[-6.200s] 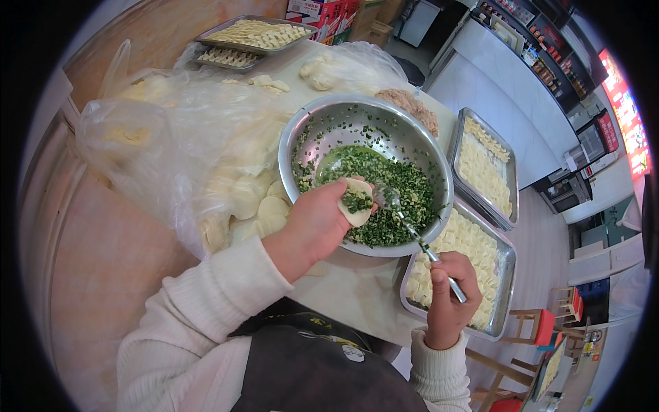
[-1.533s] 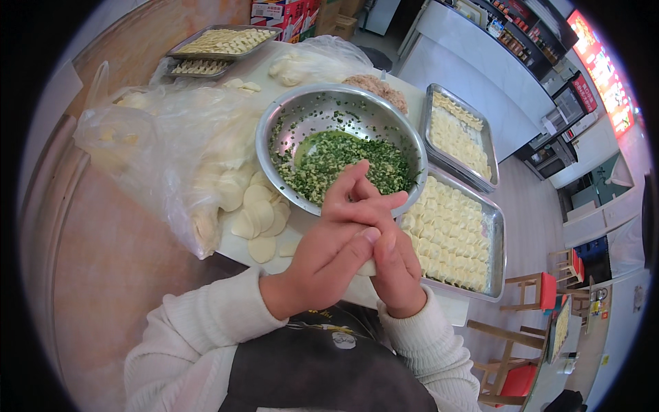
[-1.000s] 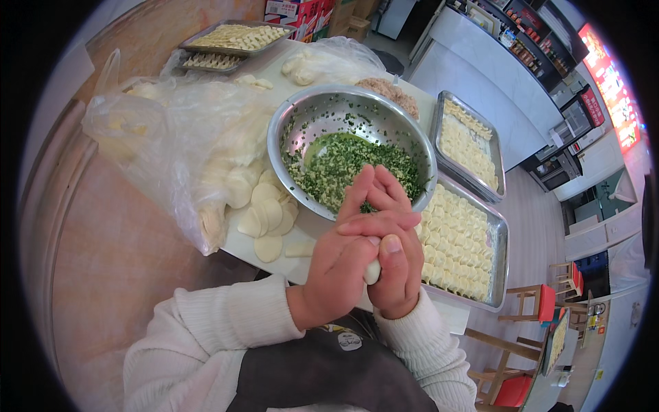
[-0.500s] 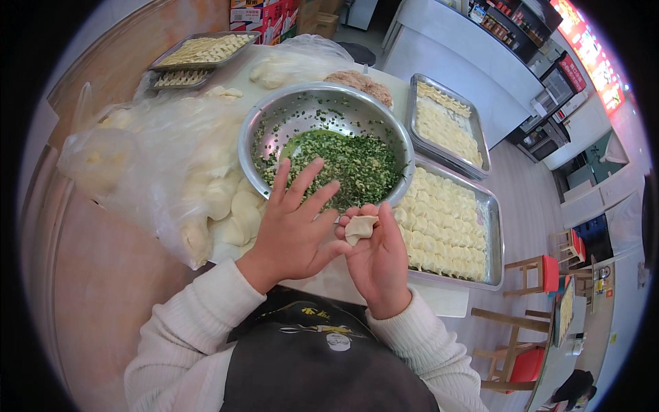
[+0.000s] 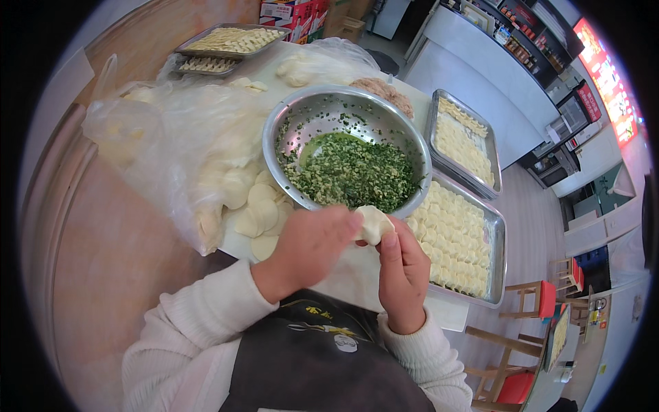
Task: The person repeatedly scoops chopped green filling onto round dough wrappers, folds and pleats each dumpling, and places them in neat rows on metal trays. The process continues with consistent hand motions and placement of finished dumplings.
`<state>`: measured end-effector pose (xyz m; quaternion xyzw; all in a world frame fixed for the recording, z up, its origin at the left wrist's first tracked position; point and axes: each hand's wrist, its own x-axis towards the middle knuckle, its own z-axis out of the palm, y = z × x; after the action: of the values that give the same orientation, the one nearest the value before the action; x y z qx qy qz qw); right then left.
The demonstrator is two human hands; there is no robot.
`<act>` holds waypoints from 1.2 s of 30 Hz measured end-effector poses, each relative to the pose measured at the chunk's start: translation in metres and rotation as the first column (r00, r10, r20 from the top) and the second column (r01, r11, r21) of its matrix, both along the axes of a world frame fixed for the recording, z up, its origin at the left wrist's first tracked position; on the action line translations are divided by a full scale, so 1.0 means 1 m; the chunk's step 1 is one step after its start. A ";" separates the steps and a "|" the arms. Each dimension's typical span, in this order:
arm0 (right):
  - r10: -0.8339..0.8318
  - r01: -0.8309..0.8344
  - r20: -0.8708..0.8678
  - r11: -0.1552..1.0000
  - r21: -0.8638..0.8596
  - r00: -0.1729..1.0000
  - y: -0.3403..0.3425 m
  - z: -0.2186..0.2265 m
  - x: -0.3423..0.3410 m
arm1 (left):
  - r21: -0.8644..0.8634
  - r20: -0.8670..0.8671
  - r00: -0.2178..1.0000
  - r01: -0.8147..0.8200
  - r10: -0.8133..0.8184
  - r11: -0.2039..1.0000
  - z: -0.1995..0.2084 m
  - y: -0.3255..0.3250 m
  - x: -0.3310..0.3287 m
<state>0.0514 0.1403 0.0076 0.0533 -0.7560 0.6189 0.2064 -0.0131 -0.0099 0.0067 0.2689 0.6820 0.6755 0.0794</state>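
Observation:
A folded white dumpling (image 5: pixel 375 224) is held up just over the near rim of a big steel bowl (image 5: pixel 331 113). The thumb and fingers of my right hand (image 5: pixel 405 278) grip its right side. On its left edge lie the fingertips of my left hand (image 5: pixel 305 246), closed together and somewhat smeared by motion. Inside the bowl is chopped green filling (image 5: pixel 357 168). Round dough wrappers (image 5: pixel 261 211) lie loose on the table left of the bowl, spilling from a clear plastic bag (image 5: pixel 171 144) of more wrappers.
Right of the bowl, a metal tray (image 5: pixel 495 264) holds rows of dumplings, with stacked trays (image 5: pixel 493 161) behind it. At the far left stand two more filled trays (image 5: pixel 237 40). A pinkish minced mass (image 5: pixel 384 95) and another plastic bag (image 5: pixel 329 58) sit behind the bowl.
My left hand has gone from fingers spread above the bowl's near rim to closed fingers at the dumpling. The dumpling is raised in my right hand, off the fingers where it lay. The view has shifted slightly.

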 end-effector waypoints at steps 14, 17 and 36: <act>0.071 0.136 -0.379 0.860 0.492 0.923 0.014 0.005 -0.001 | -0.049 -0.106 0.945 0.304 -0.308 0.951 0.020 -0.006 0.004; 0.047 0.116 -0.354 0.897 0.427 0.934 0.014 0.004 0.001 | -0.220 -0.258 0.948 0.128 -0.184 0.967 0.022 -0.005 0.005; -0.030 0.176 -0.375 0.915 0.363 0.927 0.029 0.018 0.015 | -0.303 -0.336 0.905 0.159 -0.261 0.940 0.029 0.015 0.017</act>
<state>0.0660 0.1692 0.0255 0.1657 -0.8147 0.4232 0.3601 0.0040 0.0052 0.0359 0.4509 0.7363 0.5012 0.0577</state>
